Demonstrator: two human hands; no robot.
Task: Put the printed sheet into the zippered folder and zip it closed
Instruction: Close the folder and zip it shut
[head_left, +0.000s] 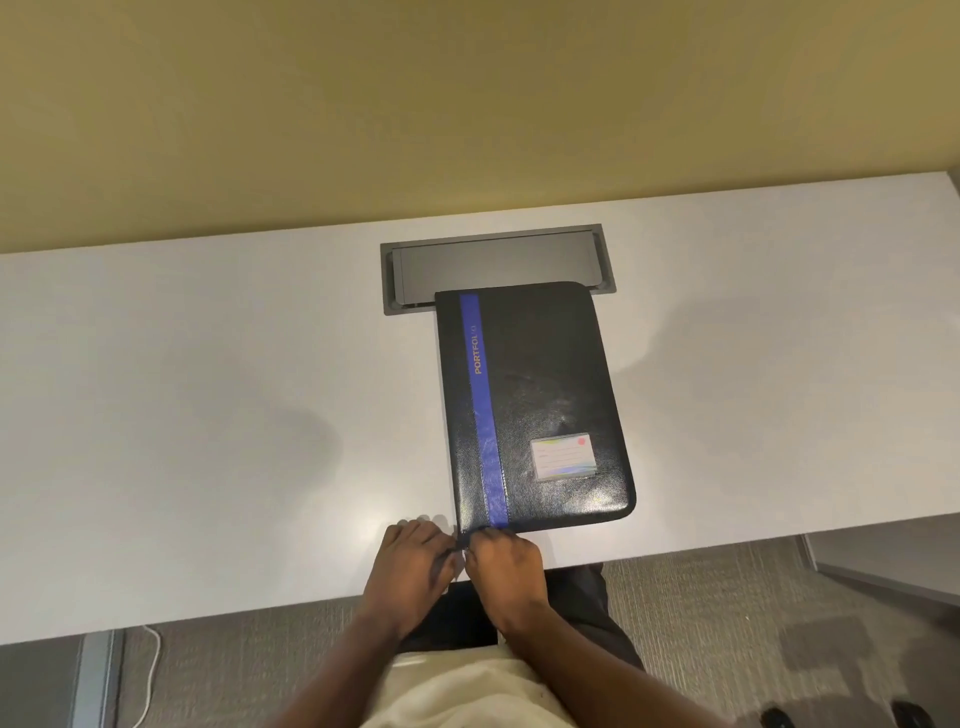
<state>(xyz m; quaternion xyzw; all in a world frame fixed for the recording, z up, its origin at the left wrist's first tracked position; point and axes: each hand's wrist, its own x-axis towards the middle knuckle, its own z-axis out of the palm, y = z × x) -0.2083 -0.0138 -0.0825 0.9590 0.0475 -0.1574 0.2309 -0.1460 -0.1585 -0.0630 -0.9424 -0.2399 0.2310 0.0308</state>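
1. Folder (540, 405), black with a blue stripe reading PORTFOLIO, lies closed and flat on the white desk (208, 389), its far end overlapping the grey cable hatch (488, 260).
2. Both hands meet at the folder's near left corner, just beyond the desk's front edge.
3. Left hand (410, 566) rests beside that corner, fingers pinched toward it.
4. Right hand (506, 569) pinches something small at the corner, seemingly the zipper pull; it is too small to confirm.
5. Printed sheet is not visible.

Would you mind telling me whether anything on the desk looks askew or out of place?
Only slightly: the closed folder lies a little crooked on the desk, its far edge overlapping the grey cable hatch. Its cover looks scuffed. No loose sheet shows.
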